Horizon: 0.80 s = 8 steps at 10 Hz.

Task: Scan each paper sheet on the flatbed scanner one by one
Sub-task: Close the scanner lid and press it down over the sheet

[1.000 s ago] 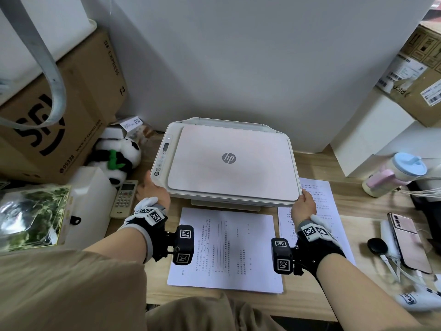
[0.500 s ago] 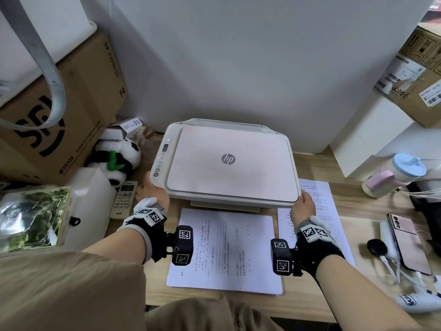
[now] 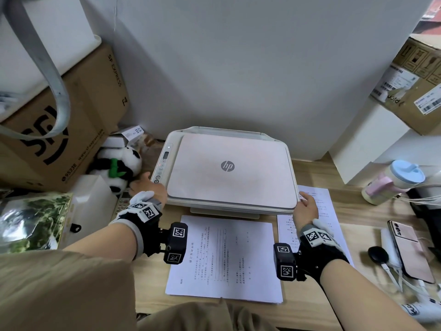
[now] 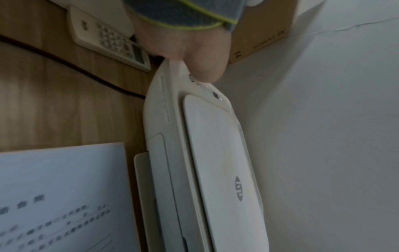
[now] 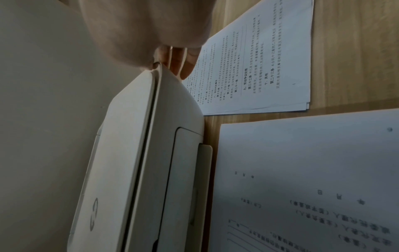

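Note:
The white scanner (image 3: 229,168) stands on the desk with its lid down. My left hand (image 3: 148,187) is at its front left corner; the thumb (image 4: 205,71) lies on the control panel by the lowest buttons, and the fingers stretch loosely along the left side. My right hand (image 3: 306,204) pinches the front right corner, thumb on the lid's edge and fingers (image 5: 181,66) along the side. One printed sheet (image 3: 224,256) lies flat in front of the scanner. A thin stack of printed sheets (image 3: 319,211) lies to the right, partly under my right hand.
A panda plush (image 3: 119,168), a white remote (image 4: 112,44) and a black cable (image 4: 75,66) lie left of the scanner, with a large cardboard box (image 3: 59,130) behind them. A bottle (image 3: 393,180), a phone (image 3: 410,249) and white cords crowd the right. A wall stands close behind the scanner.
My left hand has come up from the scanner's left side onto the front left corner, its thumb now on the control panel. The right hand has stayed at its corner.

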### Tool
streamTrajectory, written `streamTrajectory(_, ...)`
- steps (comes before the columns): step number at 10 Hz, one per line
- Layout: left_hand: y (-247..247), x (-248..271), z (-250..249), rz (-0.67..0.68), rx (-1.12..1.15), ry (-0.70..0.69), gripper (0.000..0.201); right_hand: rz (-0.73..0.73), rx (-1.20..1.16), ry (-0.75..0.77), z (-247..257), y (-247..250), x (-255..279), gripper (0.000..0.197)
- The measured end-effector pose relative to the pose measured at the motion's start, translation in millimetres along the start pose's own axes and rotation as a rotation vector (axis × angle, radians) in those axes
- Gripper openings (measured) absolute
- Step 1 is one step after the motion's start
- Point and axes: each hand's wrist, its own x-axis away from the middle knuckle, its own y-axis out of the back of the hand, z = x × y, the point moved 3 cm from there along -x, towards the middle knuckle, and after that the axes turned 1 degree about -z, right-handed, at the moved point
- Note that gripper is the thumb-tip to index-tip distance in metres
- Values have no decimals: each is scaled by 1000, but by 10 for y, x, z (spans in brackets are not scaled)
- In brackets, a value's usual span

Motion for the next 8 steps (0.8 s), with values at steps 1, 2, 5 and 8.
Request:
streamTrajectory(1, 23, -71, -216, 84, -74, -118, 39, -10, -16, 47, 70, 10, -27, 36)
streamTrajectory(2, -25, -98, -385, 189, -87, -184, 36, -29, -12, 50, 130, 31, -68, 36)
streamTrajectory(5, -158, -78, -524, 313, -207, -136, 24, -27, 52, 33, 200, 52, -192, 38)
streamTrajectory(8, -48, -454, -717, 400, 170, 20, 37, -67, -48, 73, 375, 140, -275, 33)
